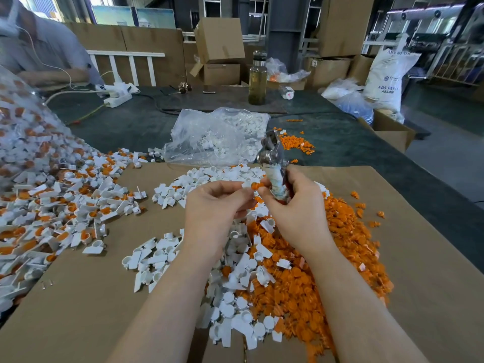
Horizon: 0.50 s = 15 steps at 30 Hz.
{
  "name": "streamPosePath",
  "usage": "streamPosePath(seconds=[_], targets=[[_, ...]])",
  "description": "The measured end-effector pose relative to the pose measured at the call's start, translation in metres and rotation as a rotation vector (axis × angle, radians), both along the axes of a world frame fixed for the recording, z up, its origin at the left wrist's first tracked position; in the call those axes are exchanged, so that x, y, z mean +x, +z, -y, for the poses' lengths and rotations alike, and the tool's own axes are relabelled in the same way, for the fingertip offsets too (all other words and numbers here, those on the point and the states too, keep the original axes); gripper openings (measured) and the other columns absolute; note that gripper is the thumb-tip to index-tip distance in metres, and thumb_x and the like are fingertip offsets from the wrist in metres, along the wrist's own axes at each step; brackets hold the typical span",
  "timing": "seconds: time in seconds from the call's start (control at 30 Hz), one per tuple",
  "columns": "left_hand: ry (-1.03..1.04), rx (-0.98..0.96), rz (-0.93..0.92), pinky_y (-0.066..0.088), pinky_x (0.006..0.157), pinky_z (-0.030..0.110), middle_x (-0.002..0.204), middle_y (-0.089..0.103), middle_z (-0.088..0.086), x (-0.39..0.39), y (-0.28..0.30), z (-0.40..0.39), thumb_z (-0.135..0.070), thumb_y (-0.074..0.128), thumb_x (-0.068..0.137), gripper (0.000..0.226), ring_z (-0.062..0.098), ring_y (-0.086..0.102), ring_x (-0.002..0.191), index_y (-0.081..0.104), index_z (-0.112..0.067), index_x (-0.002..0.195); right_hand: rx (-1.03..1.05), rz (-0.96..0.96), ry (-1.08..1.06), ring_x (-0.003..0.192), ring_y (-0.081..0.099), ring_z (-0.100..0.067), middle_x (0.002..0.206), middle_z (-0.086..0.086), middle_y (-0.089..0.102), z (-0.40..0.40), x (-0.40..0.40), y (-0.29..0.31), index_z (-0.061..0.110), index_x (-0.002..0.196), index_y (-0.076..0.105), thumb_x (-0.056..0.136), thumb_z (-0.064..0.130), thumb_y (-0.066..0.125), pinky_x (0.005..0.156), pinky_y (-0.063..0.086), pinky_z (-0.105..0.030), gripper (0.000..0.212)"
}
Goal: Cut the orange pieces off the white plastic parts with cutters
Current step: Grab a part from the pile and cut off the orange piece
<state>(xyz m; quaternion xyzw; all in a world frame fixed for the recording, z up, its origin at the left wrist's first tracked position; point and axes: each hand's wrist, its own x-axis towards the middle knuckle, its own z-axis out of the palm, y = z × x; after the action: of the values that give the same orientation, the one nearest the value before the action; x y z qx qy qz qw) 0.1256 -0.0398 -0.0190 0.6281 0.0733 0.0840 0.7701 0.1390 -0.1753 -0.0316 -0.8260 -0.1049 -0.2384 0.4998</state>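
In the head view, we held our left hand (214, 203) and right hand (293, 205) close together above a flat sheet of brown cardboard (91, 297). Our left fingers were curled, pinching a small white plastic part (246, 183) with an orange piece (256, 185) on it, which sat between the 2 hands. Our right hand gripped the cutters (273, 163), whose handle was wrapped in worn, pale cloth or tape and whose shiny metal head pointed up and away from us; we could not tell whether the blades were parted. Our right fingertips also met the orange piece.

Beneath the hands lay a heap of smooth white parts (235, 289), cup-shaped with flat tabs, and to its right a broad mound of small, rounded orange pieces (327, 258). On the left spread a larger pile of uncut parts (52, 205), white with orange centres, spilling from a clear plastic sack (23, 121).

Farther off, a crinkled clear bag (217, 134) of white parts rested on the dark green table cover (353, 142), with a small scatter of orange bits (296, 142) just to its right. A tall glass bottle (258, 79) of yellowish liquid stood at the far side, with cardboard boxes (220, 40) behind it and a white resin sack (387, 77) far right. A person's grey sleeve (52, 48) showed far left.
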Motion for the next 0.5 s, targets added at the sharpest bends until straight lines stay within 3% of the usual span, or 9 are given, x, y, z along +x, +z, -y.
streamPosePath(seconds=[0.17,0.3,0.4,0.5], targets=[[0.040,0.117,0.045,0.057,0.059,0.020,0.066,0.074,0.005,-0.0019,0.0005,0.0023,-0.006,0.080,0.079,0.009,0.019,0.075,0.068,0.074,-0.012,0.077,-0.019,0.038,-0.036,0.080,0.063,-0.006,0.085,0.013,0.066,-0.0020,-0.0011,-0.0001,0.026,0.094,0.060,0.084,0.018,0.073,0.072,0.055,-0.034,0.019],[0.102,0.277,0.073,0.059,0.067,0.024,0.066,0.074,-0.003,-0.0026,0.0001,0.0042,-0.016,0.082,0.077,0.013,0.016,0.073,0.069,0.074,-0.025,0.072,-0.020,0.060,-0.055,0.076,0.061,-0.004,0.080,0.013,0.065,-0.0030,-0.0004,-0.0007,0.024,0.089,0.060,0.082,0.014,0.074,0.066,0.050,-0.026,0.019],[0.108,0.335,0.102,0.053,0.058,0.013,0.065,0.073,-0.010,-0.0044,0.0015,0.0051,-0.019,0.082,0.076,0.016,0.007,0.070,0.064,0.073,-0.029,0.068,-0.053,0.084,-0.057,0.071,0.056,0.003,0.072,0.019,0.057,-0.0041,-0.0009,-0.0013,0.026,0.085,0.056,0.081,0.014,0.074,0.058,0.039,-0.012,0.022],[0.100,0.367,0.109,0.050,0.052,0.010,0.064,0.072,-0.011,-0.0047,0.0025,0.0043,-0.018,0.081,0.078,0.017,0.008,0.068,0.060,0.074,-0.030,0.069,-0.072,0.094,-0.057,0.069,0.054,0.006,0.069,0.022,0.053,-0.0043,-0.0010,-0.0014,0.029,0.084,0.053,0.081,0.015,0.075,0.057,0.037,-0.009,0.027]])
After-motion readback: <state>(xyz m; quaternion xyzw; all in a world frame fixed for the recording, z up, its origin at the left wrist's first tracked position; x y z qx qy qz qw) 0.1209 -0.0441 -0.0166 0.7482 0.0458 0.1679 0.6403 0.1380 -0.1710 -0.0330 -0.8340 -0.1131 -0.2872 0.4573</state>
